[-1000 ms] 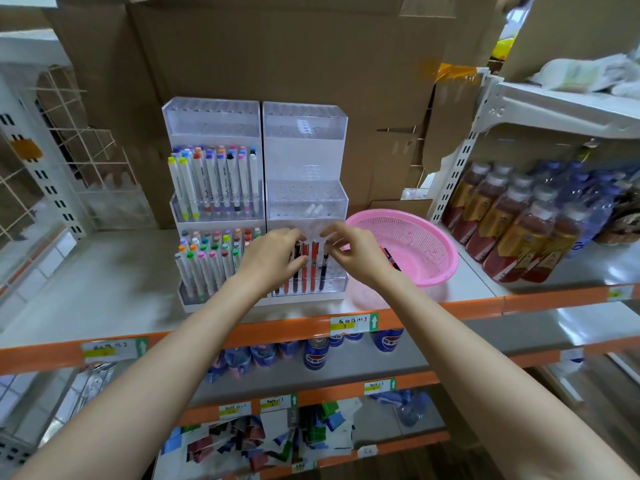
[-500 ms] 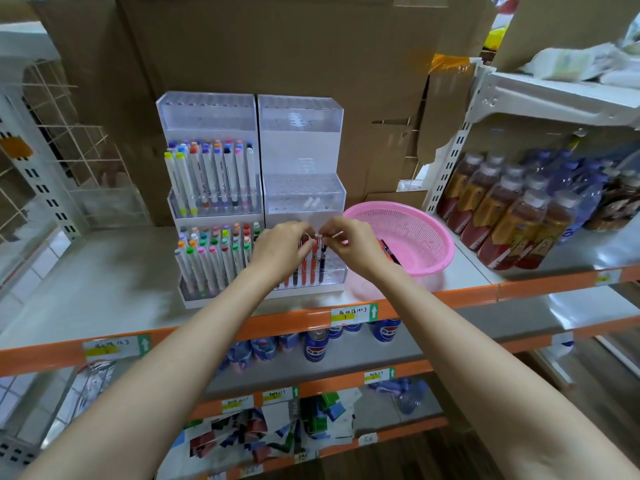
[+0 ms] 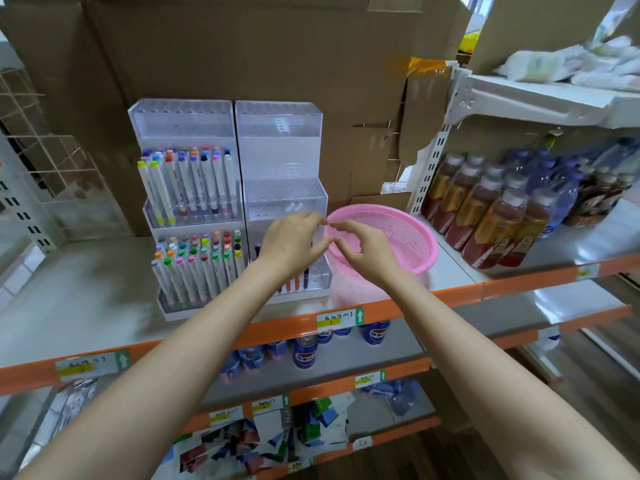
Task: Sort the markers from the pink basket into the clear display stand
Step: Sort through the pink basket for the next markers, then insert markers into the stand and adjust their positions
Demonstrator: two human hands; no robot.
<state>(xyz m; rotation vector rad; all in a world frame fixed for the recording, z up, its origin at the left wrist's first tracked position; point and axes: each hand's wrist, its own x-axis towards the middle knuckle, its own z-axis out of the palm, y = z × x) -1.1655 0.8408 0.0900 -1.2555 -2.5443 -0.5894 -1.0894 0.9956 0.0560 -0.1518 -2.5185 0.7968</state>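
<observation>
Step in hand (est.): seating a marker in the front tier of the clear display stand [image 3: 280,161], or fetching the next one; blur prevents fixing which. L hand [image 3: 294,245] and R hand [image 3: 365,252] meet fingertip to fingertip over the stand's R edge and the rim of the pink basket [image 3: 424,258]. The fingers of both hands curl inward in a pinch posture, but whether anything sits btwn them cannot be told. Stand pos.: mid-shelf, back toward the cardboard boxes [image 3: 242,46], base near the orange front edge of the shelf [image 3: 86,289]. Basket pos.: just beside the stand on its R side, close to the same front edge. The visible mesh shows no markers, and the part under the R hand is hidden. Already seated: a few red and dark markers [image 3: 296,284] upright in the front tier, partly hidden behind the L hand. The adjoining left unit [image 3: 183,188] is filled w/ colour-capped markers. Recommended method: take one marker per pick, grip at mid-barrel, align it upright over a free hole, then press straight down until it stands level w/ its neighbours. The stand is prob. light, so steady it w/ the L hand. Keep knuckles off seated markers. Check the hidden basket area before calling the task complete.
</observation>
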